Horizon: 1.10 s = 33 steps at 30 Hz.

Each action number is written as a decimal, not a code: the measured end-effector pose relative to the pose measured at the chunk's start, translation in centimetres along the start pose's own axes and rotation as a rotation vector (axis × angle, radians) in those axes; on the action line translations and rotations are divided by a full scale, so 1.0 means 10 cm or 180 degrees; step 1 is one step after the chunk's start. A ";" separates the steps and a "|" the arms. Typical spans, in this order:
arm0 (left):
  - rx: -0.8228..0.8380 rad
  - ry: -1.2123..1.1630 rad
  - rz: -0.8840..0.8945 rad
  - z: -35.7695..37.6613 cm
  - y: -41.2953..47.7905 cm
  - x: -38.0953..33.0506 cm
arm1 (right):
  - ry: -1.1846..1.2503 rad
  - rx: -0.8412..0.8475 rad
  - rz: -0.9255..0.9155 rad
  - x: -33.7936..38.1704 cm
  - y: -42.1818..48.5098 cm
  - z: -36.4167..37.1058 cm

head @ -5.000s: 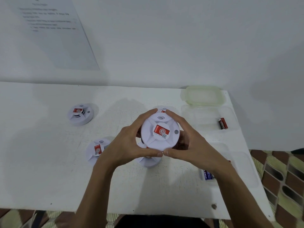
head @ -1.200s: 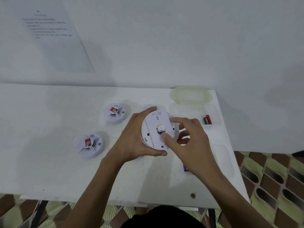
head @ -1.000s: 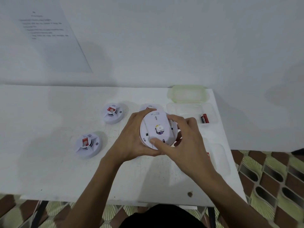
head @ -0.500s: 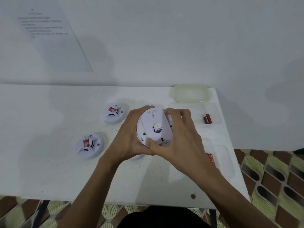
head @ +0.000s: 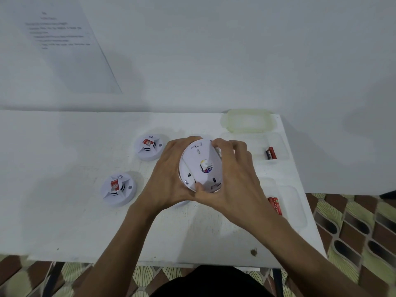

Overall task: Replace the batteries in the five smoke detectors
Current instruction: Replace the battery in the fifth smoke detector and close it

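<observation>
Both hands are clamped on one smoke detector (head: 201, 166), which is lifted above the middle of the white table (head: 64, 221) and turned so that its flat back faces the camera. A small coloured sticker sits near the centre of that back. The left hand (head: 169, 174) curls round the detector's left rim, with the thumb at the lower edge. The right hand (head: 233, 179) wraps the right rim, its fingers hooked over the top and its thumb pressed on the lower part of the back. Two more detectors lie face up on the table to the left, each bearing a red label: one (head: 149, 146) further back, just beside the left hand, and one (head: 119, 188) nearer the front edge. A sliver of another white detector (head: 182, 203) shows under the left wrist. Along the right edge of the table sits a clear tub (head: 285, 144) holding red and black batteries (head: 271, 153), and nearer the front a second clear tub (head: 300, 211) holds red batteries (head: 275, 205). A yellowish lid (head: 248, 121) lies at the far right corner. A printed sheet (head: 64, 39) hangs on the wall behind.
</observation>
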<state>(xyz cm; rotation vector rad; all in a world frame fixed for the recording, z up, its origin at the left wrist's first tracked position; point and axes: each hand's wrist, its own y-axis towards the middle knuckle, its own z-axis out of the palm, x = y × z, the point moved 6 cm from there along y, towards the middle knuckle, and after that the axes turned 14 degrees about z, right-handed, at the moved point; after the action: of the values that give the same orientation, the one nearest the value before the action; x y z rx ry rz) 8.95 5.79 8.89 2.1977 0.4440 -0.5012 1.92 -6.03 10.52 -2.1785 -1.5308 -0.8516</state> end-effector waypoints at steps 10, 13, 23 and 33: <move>0.0086 -0.0307 -0.0165 0.05 -0.06 0.01 | -0.0445 -0.0384 -0.0040 0.02 -0.08 -0.12; 0.0107 -0.0112 -0.0052 0.10 -0.07 0.02 | -0.0330 -0.0475 0.0038 0.01 -0.07 -0.08; 0.0271 -0.0029 -0.0163 0.16 -0.06 0.04 | 0.0069 -0.0087 0.0191 0.03 0.01 0.00; 0.0259 -0.0025 -0.0203 0.18 -0.10 0.09 | 0.0285 0.0241 0.0145 0.00 0.08 -0.06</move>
<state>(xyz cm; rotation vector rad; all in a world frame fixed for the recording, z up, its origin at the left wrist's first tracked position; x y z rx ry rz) 8.91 5.07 6.73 2.2644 0.4988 -0.5711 2.47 -6.67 11.04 -2.0846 -1.4417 -0.8507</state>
